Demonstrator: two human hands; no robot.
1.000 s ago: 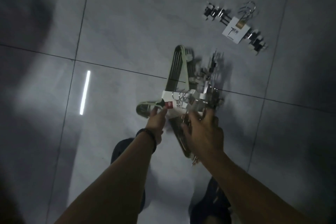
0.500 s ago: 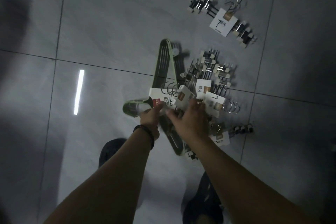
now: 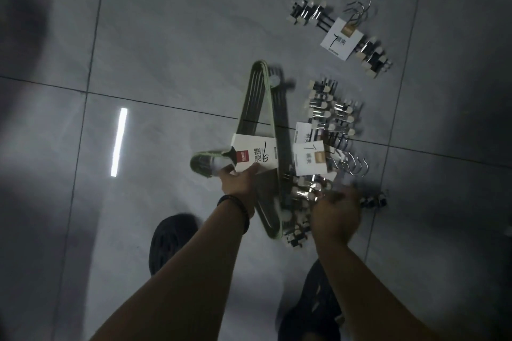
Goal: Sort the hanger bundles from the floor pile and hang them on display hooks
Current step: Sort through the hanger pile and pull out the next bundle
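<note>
A bundle of green plastic hangers (image 3: 259, 108) with a white and red paper label lies on the grey tiled floor. My left hand (image 3: 238, 184) grips it at the label's lower edge, near the hooks. Right of it lies a pile of metal clip hanger bundles (image 3: 327, 130) with white labels and chrome hooks. My right hand (image 3: 335, 213) is down on the near end of that pile, fingers curled over the clips; it is blurred. One more clip hanger bundle (image 3: 342, 34) lies apart at the far right.
My two dark shoes (image 3: 169, 241) stand on the floor just below the hangers. A bright strip of reflected light (image 3: 119, 141) marks the tile at the left. Bare floor tiles (image 3: 166, 22) stretch all around.
My right hand has moved right and toward me, from the middle labels to the near end of the clip pile. The left hand stays on the green bundle.
</note>
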